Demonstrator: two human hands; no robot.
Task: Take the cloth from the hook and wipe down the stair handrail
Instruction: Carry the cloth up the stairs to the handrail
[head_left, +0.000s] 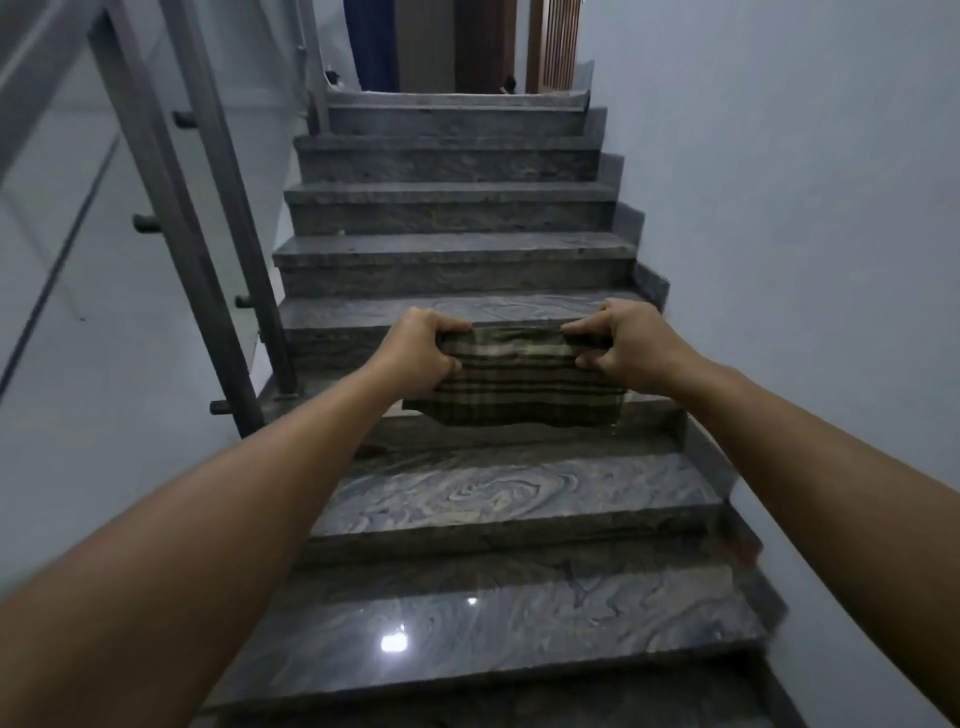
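Note:
A dark green and tan plaid cloth (519, 384) is stretched flat between both hands, out in front of me over the stairs. My left hand (415, 353) grips its left top corner. My right hand (628, 345) grips its right top corner. The cloth's lower edge hangs free. The stair handrail (31, 78) runs up the left side at the frame's top left, carried on grey metal posts (171, 228). Both hands are well to the right of the rail and apart from it. No hook is in view.
Polished grey marble steps (457, 499) climb ahead to a landing with a wooden door (483, 41) and a blue curtain (374, 41). A glass panel with round metal fittings (145, 223) fills the railing on the left. A plain white wall (805, 208) bounds the right.

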